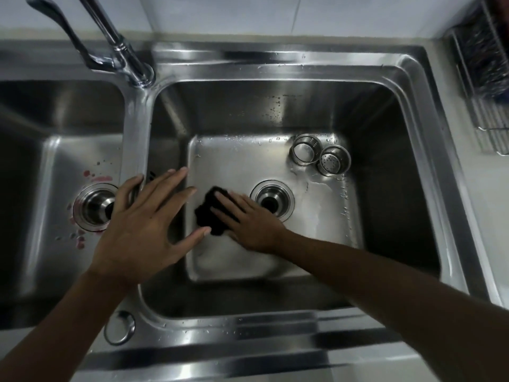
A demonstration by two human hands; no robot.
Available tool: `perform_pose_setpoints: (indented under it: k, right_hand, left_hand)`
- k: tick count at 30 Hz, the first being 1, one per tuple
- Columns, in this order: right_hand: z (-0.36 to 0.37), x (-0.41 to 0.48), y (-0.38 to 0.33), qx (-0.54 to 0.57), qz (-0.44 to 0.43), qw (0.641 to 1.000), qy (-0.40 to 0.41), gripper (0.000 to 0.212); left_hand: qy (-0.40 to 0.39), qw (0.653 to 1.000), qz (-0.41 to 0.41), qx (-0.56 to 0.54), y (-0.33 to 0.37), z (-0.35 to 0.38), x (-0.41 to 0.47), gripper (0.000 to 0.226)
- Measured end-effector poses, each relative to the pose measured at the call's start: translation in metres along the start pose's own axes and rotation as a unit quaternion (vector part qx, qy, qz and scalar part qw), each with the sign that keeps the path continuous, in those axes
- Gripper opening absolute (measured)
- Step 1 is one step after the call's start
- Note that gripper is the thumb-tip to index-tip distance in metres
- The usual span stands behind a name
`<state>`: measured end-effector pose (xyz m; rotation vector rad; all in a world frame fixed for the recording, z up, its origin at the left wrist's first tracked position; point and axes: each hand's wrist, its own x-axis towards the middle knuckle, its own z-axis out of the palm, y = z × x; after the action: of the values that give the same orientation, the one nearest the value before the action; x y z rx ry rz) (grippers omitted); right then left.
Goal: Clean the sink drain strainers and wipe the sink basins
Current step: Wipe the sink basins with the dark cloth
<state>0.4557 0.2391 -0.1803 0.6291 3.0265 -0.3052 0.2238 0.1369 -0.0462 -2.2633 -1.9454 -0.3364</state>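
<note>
Left hand (143, 224) palm down, fingers straight and spread, over the divider between basins; contact unclear. Right hand (248, 221) reaches into the right basin (325, 216), straight fingers pressing a black cloth (210, 215) onto the floor, just left of the open drain (272, 201). Two strainers (334, 160) lie side by side at the floor's far right corner.

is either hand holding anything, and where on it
Nothing is gripped. The right hand presses straight fingers onto the top of the black scrub pad; the left hand is spread and empty.
</note>
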Motion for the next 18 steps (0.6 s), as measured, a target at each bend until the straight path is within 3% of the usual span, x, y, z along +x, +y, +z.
perform_pose_setpoints:
  k: [5,11,13,16,18]
  right_hand:
    - [-0.021,0.052,0.032,0.014,0.204,0.979,0.006,0.064]
    - [-0.029,-0.032,0.073,-0.003,0.244,0.970,-0.013,0.064]
    - [-0.029,-0.066,0.080,-0.008,0.208,0.978,-0.021,0.062]
    - [-0.019,-0.104,0.076,-0.049,0.035,0.996,-0.061,0.057]
    - [-0.013,-0.110,0.060,-0.053,-0.033,0.997,-0.051,0.053]
  left_hand:
    - [-0.012,1.000,0.003,0.004,-0.001,0.000,0.000,0.071]
    - [0.008,1.000,-0.006,-0.003,0.000,0.000,-0.001,0.069]
    - [0.021,1.000,-0.008,-0.004,0.002,0.000,0.000,0.068]
    - [0.023,1.000,-0.011,-0.010,0.003,0.000,0.000,0.068]
    - [0.024,1.000,-0.009,-0.006,0.003,-0.002,0.000,0.068]
